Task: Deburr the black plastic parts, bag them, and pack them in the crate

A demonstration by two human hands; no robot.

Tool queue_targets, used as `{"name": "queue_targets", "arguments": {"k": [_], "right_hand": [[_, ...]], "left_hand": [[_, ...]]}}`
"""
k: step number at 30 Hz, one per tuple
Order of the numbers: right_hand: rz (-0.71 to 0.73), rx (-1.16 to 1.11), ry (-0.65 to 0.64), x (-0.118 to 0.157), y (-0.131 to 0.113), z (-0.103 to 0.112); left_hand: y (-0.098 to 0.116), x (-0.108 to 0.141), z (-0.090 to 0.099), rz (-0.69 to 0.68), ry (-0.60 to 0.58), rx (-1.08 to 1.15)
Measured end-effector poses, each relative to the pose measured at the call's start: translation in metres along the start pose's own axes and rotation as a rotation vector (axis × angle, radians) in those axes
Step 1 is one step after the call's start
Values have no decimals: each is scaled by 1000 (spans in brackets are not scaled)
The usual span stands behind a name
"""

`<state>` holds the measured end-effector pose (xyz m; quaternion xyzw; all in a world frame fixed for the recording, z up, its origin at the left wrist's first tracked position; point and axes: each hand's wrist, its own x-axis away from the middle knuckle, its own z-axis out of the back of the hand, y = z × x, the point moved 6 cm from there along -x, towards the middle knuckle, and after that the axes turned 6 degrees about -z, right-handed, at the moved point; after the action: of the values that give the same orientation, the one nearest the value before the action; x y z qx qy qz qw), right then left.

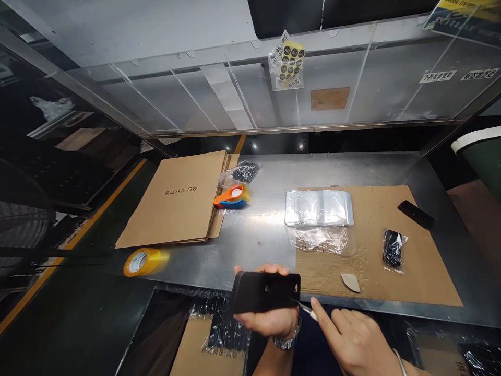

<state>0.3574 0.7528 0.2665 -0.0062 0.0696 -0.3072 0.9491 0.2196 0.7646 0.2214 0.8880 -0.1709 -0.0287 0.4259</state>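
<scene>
A dark floor [78, 308], marked with a yellow line, ran left of the station. The metal table [266, 250] was reflective, with a transparent panel [152, 99] behind it. A cardboard sheet [370, 232] covered much of its right side; a cardboard stack [180, 206] lay at left. The right hand [354, 337] gripped a slim tool, index finger extended, other fingers curled. The left hand [270, 319] was closed around a black casing [248, 295], held up at the table's near edge. Clear bags [319, 208] rested partly on the sheet. A tape roll [136, 262] sat near the stack. The white-handled slim tool [309, 312] pointed at the casing's lower right corner; contact could not be confirmed.
</scene>
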Motion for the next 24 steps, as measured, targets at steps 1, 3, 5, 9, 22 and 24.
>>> {"name": "queue_targets", "arguments": {"k": [1, 3, 5, 9, 22, 24], "right_hand": [[3, 8, -2, 0, 0, 0], [2, 33, -1, 0, -1, 0], [-19, 62, 11, 0, 0, 1], [-74, 69, 26, 4, 8, -1], [-254, -210, -71, 3, 49, 4], [-250, -197, -71, 3, 47, 6]], "left_hand": [[1, 1, -1, 4, -9, -5], [2, 5, -3, 27, -32, -10], [0, 8, -3, 74, -38, -22], [-10, 8, 5, 246, 12, -37], [-24, 13, 4, 659, -54, 35], [-23, 15, 2, 672, -67, 33]]}}
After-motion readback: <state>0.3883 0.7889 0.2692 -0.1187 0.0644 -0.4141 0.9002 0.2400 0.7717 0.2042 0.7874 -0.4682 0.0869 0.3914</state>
